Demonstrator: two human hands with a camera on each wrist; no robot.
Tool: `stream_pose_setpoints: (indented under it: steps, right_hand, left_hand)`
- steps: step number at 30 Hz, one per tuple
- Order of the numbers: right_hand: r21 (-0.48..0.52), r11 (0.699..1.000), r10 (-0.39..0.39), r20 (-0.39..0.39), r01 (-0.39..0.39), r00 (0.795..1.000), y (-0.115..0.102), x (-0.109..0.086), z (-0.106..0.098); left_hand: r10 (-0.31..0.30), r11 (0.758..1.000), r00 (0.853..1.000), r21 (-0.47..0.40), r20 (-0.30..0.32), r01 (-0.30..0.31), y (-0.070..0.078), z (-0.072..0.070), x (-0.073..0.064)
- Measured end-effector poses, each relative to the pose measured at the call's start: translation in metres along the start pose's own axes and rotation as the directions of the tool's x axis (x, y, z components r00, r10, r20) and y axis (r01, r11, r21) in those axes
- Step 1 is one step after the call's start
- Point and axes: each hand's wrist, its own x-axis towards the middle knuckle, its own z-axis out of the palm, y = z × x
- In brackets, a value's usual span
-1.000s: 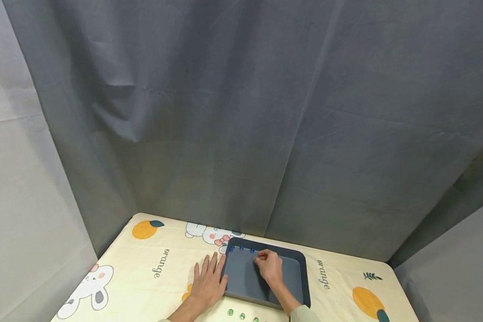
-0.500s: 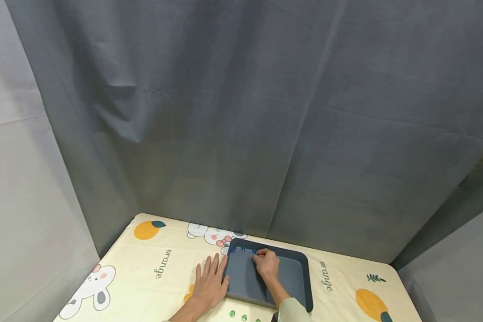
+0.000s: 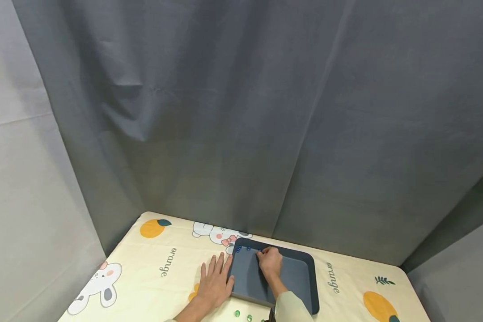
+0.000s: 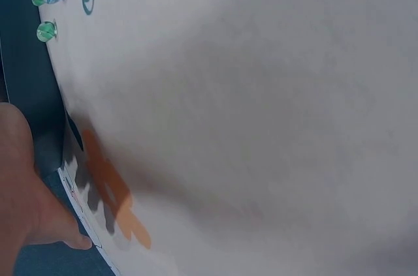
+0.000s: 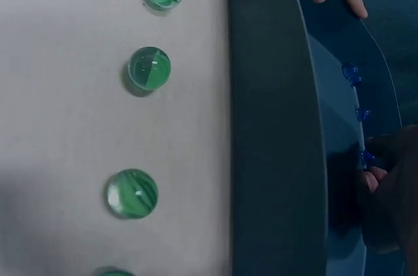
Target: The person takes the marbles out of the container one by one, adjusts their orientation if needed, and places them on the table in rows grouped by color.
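Apparently placing: pinching a blue marble (image 5: 368,157) between fingers of right hand (image 3: 271,264) along far edge of tray (image 3: 295,275), with left hand (image 3: 215,282), fingers apart, by its left edge. Probably calls next for gentle release.

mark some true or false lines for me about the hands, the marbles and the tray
1. The right hand reaches into the tray. True.
2. The green marbles lie inside the tray. False: they lie on the cloth, along the tray's near side.
3. The left hand is curled round a marble. False: its fingers are extended, at the tray's left end.
4. Several blue marbles sit near the tray's far edge. True.
5. Every blue marble in view is in the tray. False: at least one lies on the cloth.
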Motion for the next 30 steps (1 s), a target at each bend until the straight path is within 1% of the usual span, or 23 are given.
stream_pose_setpoints:
  steps: [3, 5, 7, 9, 13, 16, 19, 22, 23, 25, 30]
  right_hand:
    - [-0.022, 0.999, 0.042, -0.003, -0.042, 0.999, -0.002, 0.002, -0.004]
    - [-0.038, 0.998, 0.056, 0.001, -0.056, 0.998, -0.004, 0.002, -0.007]
    - [-0.049, 0.997, 0.06, 0.0, -0.06, 0.998, -0.004, 0.003, -0.008]
    - [-0.06, 0.996, 0.058, -0.003, -0.059, 0.998, -0.004, 0.003, -0.009]
    - [-0.057, 0.998, 0.031, -0.002, -0.031, 1.0, -0.001, 0.002, -0.011]
    - [-0.013, 1.0, -0.01, -0.003, 0.01, 1.0, 0.003, 0.001, -0.011]
    - [0.064, 0.997, -0.052, -0.002, 0.052, 0.999, 0.006, -0.001, -0.012]
    - [0.126, 0.991, -0.054, 0.002, 0.054, 0.999, 0.007, -0.005, -0.016]
    - [0.14, 0.989, -0.053, 0.005, 0.052, 0.999, 0.007, -0.007, -0.018]
    - [0.163, 0.986, -0.036, 0.015, 0.033, 0.999, 0.005, -0.011, -0.022]
    - [0.227, 0.974, -0.025, 0.066, 0.009, 0.997, 0.001, -0.023, -0.035]
  left_hand:
    - [-0.004, 1.0, 1.0, -0.005, 0.013, 0.004, 0.004, 0.001, 0.002]
    - [-0.013, 1.0, 1.0, 0.001, 0.028, 0.013, 0.007, 0.0, 0.002]
    - [-0.021, 1.0, 0.999, 0.009, 0.049, 0.02, 0.009, -0.003, 0.002]
    - [-0.013, 1.0, 0.999, 0.0, 0.04, 0.013, 0.01, -0.004, 0.002]
    - [-0.005, 1.0, 0.999, 0.0, 0.034, 0.005, 0.007, 0.001, 0.003]
    - [-0.008, 1.0, 0.999, 0.01, 0.043, 0.008, 0.005, 0.004, 0.003]
    - [-0.018, 1.0, 0.999, 0.014, 0.043, 0.018, 0.004, 0.001, 0.003]
    - [-0.023, 0.999, 0.999, 0.027, 0.038, 0.022, 0.004, -0.003, 0.002]
    - [-0.028, 0.999, 0.999, 0.032, 0.044, 0.026, 0.004, -0.004, 0.002]
    - [-0.026, 0.999, 0.998, 0.033, 0.049, 0.024, 0.004, -0.005, 0.001]
    - [-0.017, 1.0, 0.999, 0.018, 0.039, 0.017, 0.004, -0.005, 0.0]
